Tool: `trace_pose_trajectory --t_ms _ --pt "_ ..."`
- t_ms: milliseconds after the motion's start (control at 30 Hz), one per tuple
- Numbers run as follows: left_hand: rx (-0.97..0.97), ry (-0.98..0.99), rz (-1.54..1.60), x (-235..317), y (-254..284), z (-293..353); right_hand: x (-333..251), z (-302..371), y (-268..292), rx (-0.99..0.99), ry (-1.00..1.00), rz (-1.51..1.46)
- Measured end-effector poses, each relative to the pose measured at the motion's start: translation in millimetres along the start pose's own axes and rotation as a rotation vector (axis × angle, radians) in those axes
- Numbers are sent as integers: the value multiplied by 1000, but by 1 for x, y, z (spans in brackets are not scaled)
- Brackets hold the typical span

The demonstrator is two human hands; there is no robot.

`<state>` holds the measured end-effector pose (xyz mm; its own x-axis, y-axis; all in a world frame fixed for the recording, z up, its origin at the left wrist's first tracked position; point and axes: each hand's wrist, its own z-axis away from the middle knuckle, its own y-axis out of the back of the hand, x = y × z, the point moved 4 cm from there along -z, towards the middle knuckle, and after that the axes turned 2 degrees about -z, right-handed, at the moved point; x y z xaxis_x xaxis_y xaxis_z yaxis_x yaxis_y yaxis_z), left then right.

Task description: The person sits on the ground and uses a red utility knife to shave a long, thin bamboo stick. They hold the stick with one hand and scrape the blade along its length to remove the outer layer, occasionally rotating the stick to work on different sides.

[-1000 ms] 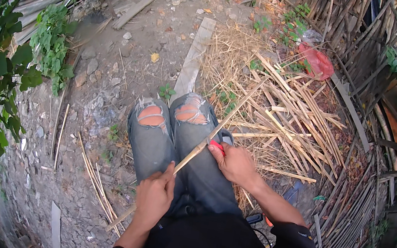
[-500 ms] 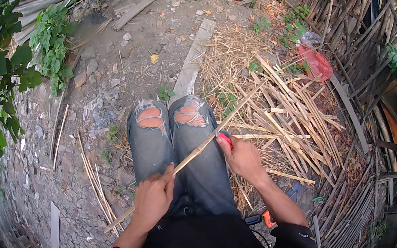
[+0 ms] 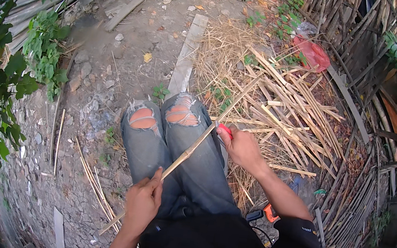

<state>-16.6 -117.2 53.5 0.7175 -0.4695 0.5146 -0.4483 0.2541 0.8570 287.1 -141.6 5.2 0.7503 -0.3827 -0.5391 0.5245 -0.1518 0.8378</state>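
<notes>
A long, narrow bamboo strip (image 3: 188, 152) slants across my thighs, from the pile ahead on the right down to the lower left. My left hand (image 3: 143, 201) is closed round its lower part, near my lap. At the outer side of my right knee, my right hand (image 3: 241, 149) grips a small red-handled knife (image 3: 225, 131). The tip of the knife's red part meets the strip's side; its blade is mostly hidden. Beneath the strip are my torn jeans (image 3: 147, 147).
Split bamboo strips (image 3: 300, 123) and shavings (image 3: 221, 51) lie ahead on the right. A grey plank (image 3: 187, 49) runs forward from my knees. Thin strips (image 3: 94, 180) lie on the left. An orange-and-black tool (image 3: 269, 212) sits by my right hip. A stick fence (image 3: 352, 39) stands right.
My left hand and the bamboo strip have shifted a little toward the lower left. The knife stays against the strip near my right knee. The whole view has shifted slightly.
</notes>
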Motion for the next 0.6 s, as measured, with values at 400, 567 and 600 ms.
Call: trace_pose_trajectory --t_ms 400,567,600 --pt "-12 -28 -14 -31 22 24 -21 40 -5 -4 65 -62" --pt "10 -26 -17 -40 30 33 -6 12 -8 23 -25 -86" --pt "18 -25 -34 -43 34 36 12 -3 -5 31 -84 -137"
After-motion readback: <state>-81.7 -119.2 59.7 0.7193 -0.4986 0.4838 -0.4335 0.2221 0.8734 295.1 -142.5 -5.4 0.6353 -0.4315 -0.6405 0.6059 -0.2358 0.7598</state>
